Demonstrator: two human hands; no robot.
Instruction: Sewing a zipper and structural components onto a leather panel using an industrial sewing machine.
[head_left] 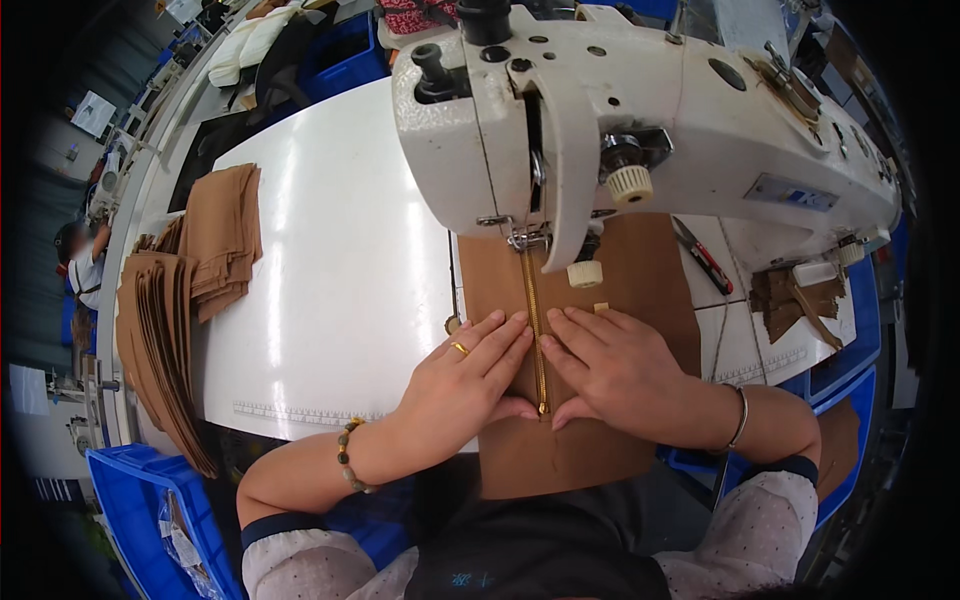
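A brown fabric panel (490,280) with a gold zipper (532,275) down it lies under the presser foot (525,240) of a white sewing machine (680,110) and hangs toward my lap. My left hand (465,370) presses flat on the panel just left of the zipper, fingers extended. On the zipper's right, my right hand (605,365) also rests flat, fingertips beside the teeth, thumb near the pull.
Stacked brown pieces (160,350) lie on the white tabletop (320,250) at left. A utility knife (705,255) and fabric scraps (800,305) lie at right. Blue bins (120,460) flank the table. Another person (82,270) works at far left.
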